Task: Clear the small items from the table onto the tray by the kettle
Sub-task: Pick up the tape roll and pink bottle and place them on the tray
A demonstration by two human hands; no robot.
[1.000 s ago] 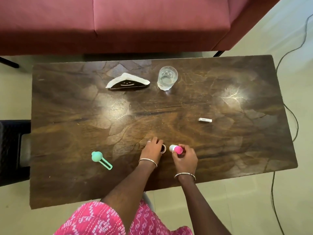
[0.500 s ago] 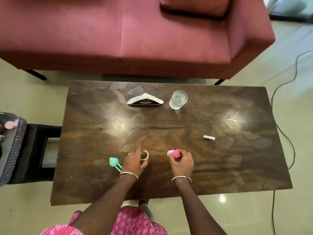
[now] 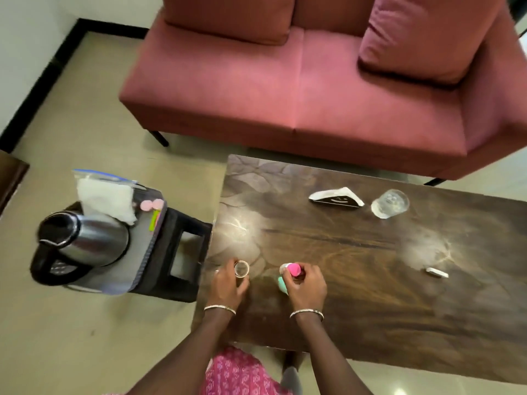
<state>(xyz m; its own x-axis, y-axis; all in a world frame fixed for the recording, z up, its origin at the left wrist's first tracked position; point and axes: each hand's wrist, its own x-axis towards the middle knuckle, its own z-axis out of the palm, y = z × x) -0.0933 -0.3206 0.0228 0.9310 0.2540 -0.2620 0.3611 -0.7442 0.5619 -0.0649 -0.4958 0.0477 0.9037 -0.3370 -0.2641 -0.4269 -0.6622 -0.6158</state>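
My left hand (image 3: 228,286) grips a small tape roll (image 3: 241,268) over the table's near left corner. My right hand (image 3: 306,285) is closed on a little bottle with a pink cap (image 3: 293,269). A mint-green clip (image 3: 283,284) lies on the dark wooden table (image 3: 356,266), mostly hidden under my right hand. A small white piece (image 3: 437,272) lies further right on the table. Left of the table, a grey tray (image 3: 142,246) on a black stool carries the steel kettle (image 3: 77,246).
On the tray sit a zip bag of white tissue (image 3: 105,198), two pink discs (image 3: 150,204) and a green-yellow item (image 3: 155,219). A napkin holder (image 3: 336,198) and a glass of water (image 3: 390,203) stand at the table's far side. A pink sofa (image 3: 313,89) stands behind.
Both hands have travelled left along the table with the tape roll and pink-capped bottle. My view has swung left, bringing the kettle and tray into sight. The right hand now covers the green clip.
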